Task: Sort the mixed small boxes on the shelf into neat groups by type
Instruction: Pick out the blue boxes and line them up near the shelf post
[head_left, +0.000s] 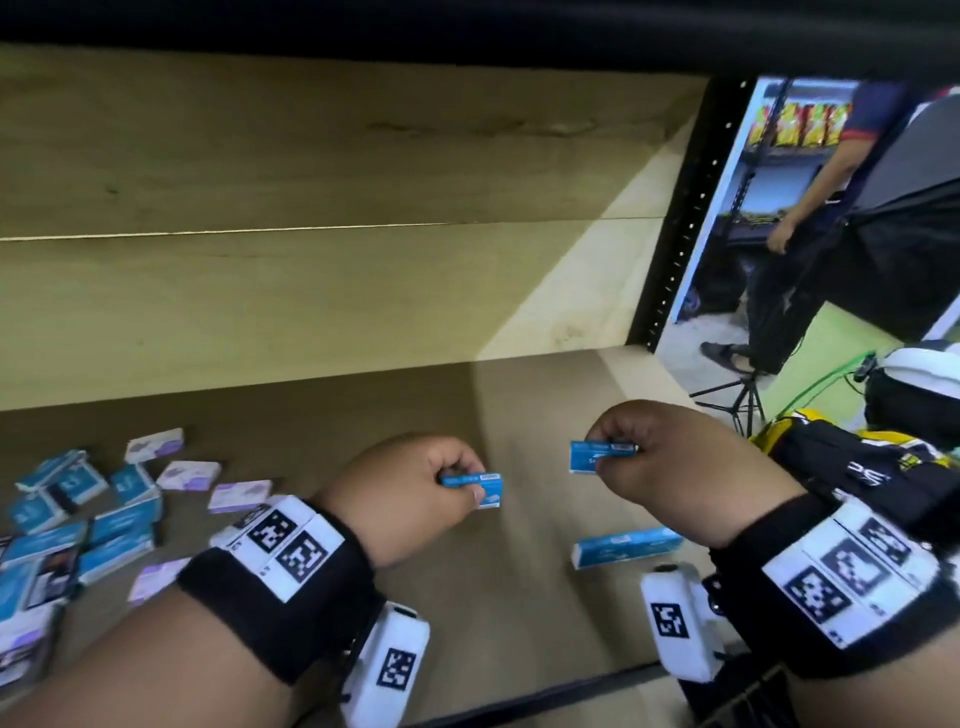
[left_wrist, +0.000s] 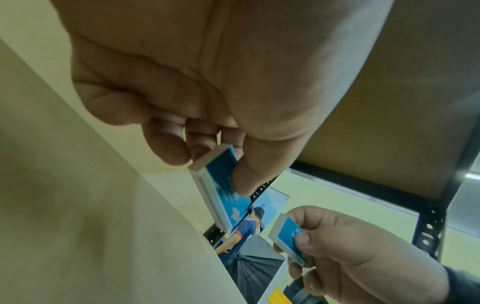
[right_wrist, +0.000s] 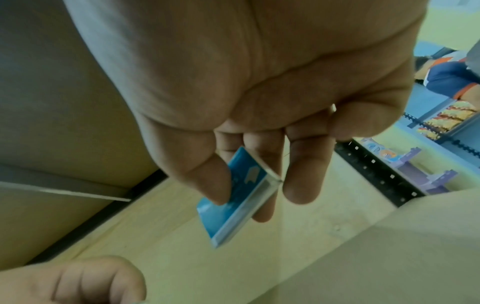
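Note:
My left hand pinches a small blue box between thumb and fingers above the middle of the wooden shelf; the left wrist view shows the same blue box under the thumb. My right hand pinches a second small blue box, a little higher and to the right; in the right wrist view this box hangs tilted from the thumb. A mixed pile of blue boxes and pale purple boxes lies at the shelf's left. One blue box lies alone under my right wrist.
A wooden back panel closes the shelf behind. A black perforated post marks its right end. Beyond it a person stands by another rack, and a tripod and a black-yellow bag sit nearby.

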